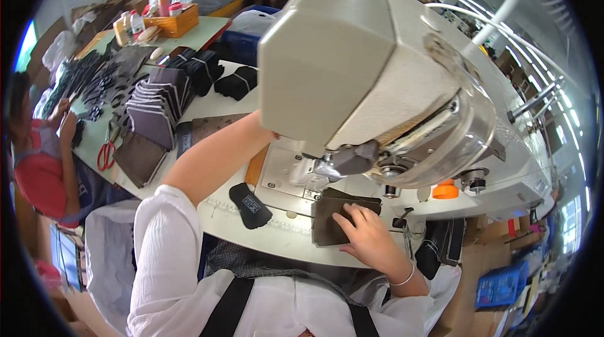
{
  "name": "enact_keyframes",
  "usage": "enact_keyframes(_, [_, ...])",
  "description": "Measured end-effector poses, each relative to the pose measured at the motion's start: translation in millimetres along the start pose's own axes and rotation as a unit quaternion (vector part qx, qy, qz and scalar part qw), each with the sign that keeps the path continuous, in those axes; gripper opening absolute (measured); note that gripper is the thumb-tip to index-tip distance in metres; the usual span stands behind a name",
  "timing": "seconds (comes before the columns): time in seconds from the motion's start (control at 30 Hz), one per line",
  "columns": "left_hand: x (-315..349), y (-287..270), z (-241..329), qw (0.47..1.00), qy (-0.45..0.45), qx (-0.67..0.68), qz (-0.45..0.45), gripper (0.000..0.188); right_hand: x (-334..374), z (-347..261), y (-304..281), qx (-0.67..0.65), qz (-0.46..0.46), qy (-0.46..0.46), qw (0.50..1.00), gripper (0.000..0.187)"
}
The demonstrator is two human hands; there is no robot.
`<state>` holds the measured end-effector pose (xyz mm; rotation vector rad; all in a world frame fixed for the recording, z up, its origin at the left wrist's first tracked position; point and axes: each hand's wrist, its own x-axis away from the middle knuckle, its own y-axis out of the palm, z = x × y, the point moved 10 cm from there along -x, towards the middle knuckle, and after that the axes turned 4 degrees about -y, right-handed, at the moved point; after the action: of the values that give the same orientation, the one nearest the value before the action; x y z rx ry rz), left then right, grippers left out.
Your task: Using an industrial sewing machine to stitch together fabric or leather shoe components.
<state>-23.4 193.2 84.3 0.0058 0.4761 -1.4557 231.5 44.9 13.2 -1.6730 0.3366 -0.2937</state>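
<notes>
1. Head view: I've got the right hand [370, 236] palm down on a small stack of brown fabric pieces [326, 227], fingers loosely spread, lying on top rather than wrapped around it
2. The stack sits on the pale sewing table [286, 246], its far edge close by the presser foot [316, 181]; can't tell from here if any of it is under the foot
3. Left hand is hidden behind the big sewing machine head [324, 54]; I only get the left arm [220, 154], so I can't make out its grip or anything held
4. 1 black padded piece [250, 206] with white print lies left of the stack, apart from it
5. Further left I see red-handled scissors [106, 154] beside a flat brown piece [139, 158]
6. Far left, 1 co-worker [41, 176] in red at the neighbouring table
</notes>
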Motion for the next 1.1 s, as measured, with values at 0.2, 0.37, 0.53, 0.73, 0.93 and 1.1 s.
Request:
enact_keyframes(0.2, [22.3,-66.8,-14.0,0.998,-0.042,0.000,0.050,0.031,14.1,23.4,48.1,0.037,-0.025,0.036,0.998,0.097])
enact_keyframes(0.37, [103.0,-159.0,-47.6,0.990,-0.081,-0.037,0.111,0.031,14.5,24.4,45.9,0.034,-0.001,0.015,0.999,0.095])
enact_keyframes(0.53, [161.6,-204.6,-110.8,0.973,-0.193,0.014,0.125,0.031,10.9,26.9,37.4,-0.008,-0.004,0.008,1.000,0.092])
enact_keyframes(0.73, [182.0,-198.2,-77.7,0.885,-0.092,-0.390,0.236,0.040,12.5,30.3,37.9,-0.035,-0.013,0.002,0.999,0.078])
enact_keyframes(0.93, [215.7,-57.7,-11.5,0.858,0.215,-0.467,0.006,0.012,10.0,28.3,38.4,-0.023,0.023,0.007,0.999,0.065])
enact_keyframes(1.1, [245.5,16.8,-44.5,0.845,0.164,-0.474,-0.184,0.010,7.5,20.2,39.7,0.010,0.058,0.023,0.998,0.071])
